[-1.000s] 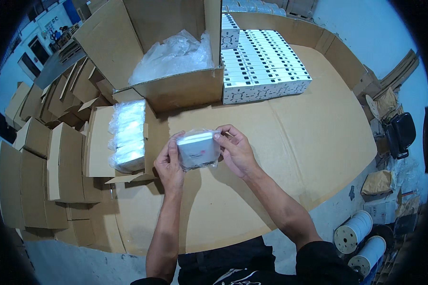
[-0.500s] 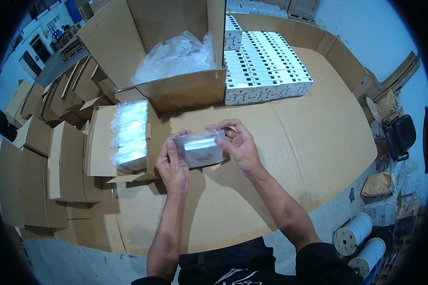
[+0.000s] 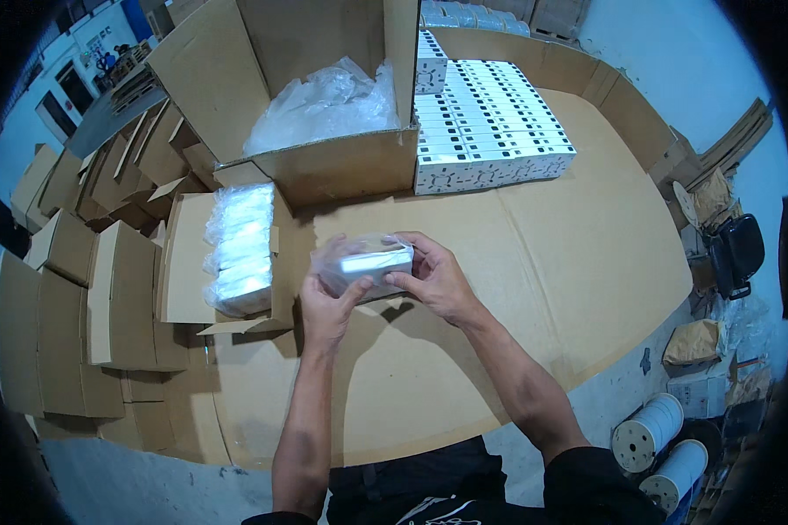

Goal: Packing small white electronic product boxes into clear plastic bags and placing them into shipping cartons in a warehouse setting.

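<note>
Above the middle of the cardboard-covered table, a small white box in a clear plastic bag point(image 3: 372, 261) is held between both hands. At its left end, my left hand point(image 3: 327, 306) grips the bag with the thumb on the near side. My right hand point(image 3: 438, 278) closes around the right end, thumb pressed to the near edge. The far fingers of both hands are partly hidden behind the bag. To the left, an open carton point(image 3: 282, 254) holds a row of several bagged white boxes point(image 3: 241, 249).
A large open carton point(image 3: 341, 166) stands behind, with clear plastic bags point(image 3: 328, 105) heaped inside. Stacked white patterned boxes point(image 3: 490, 131) stand beside it. Many brown cartons point(image 3: 61, 341) crowd the left. Cable spools point(image 3: 648, 429) and a black chair point(image 3: 735, 254) are at right.
The bagged box has tilted, so its narrow side now catches the light. My right hand has come down from the bag's upper edge to its right end, and both thumbs have moved closer together.
</note>
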Demonstrator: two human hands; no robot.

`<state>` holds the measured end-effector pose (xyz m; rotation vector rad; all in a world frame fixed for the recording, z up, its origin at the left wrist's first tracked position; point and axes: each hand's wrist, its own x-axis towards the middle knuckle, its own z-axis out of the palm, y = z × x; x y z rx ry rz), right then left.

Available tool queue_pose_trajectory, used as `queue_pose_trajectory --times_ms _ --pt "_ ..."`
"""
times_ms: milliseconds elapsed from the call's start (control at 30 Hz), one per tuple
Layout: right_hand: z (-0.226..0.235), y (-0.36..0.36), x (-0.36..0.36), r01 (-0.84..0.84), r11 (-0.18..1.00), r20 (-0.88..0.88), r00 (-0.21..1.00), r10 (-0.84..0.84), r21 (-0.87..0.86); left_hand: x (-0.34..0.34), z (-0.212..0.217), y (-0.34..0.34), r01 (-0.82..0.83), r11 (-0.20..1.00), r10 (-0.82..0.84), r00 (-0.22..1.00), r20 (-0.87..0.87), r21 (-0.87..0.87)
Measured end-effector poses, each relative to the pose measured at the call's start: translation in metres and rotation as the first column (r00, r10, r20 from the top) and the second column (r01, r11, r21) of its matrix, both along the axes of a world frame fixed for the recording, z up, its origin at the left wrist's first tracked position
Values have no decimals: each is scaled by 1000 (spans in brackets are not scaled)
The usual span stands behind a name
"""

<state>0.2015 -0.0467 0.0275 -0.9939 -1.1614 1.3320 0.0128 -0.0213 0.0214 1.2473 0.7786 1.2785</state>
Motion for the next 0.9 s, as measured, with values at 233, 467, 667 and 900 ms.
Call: queue_pose_trajectory --times_ms 233,467,667,900 --pt "-1 -4 4 35 997 -22 999 -37 -67 -6 -4 -2 9 994 -15 998 -55 -111" --pt "3 -7 5 93 995 -47 995 -91 29 -10 0 -2 3 996 -13 994 -112 -85" --pt "6 -6 -1 99 980 188 973 -131 170 -7 0 -2 -183 981 168 966 -195 -64" --pt "4 -6 9 56 962 208 971 -115 269 3 2 -6 -238 970 242 961 -133 43"
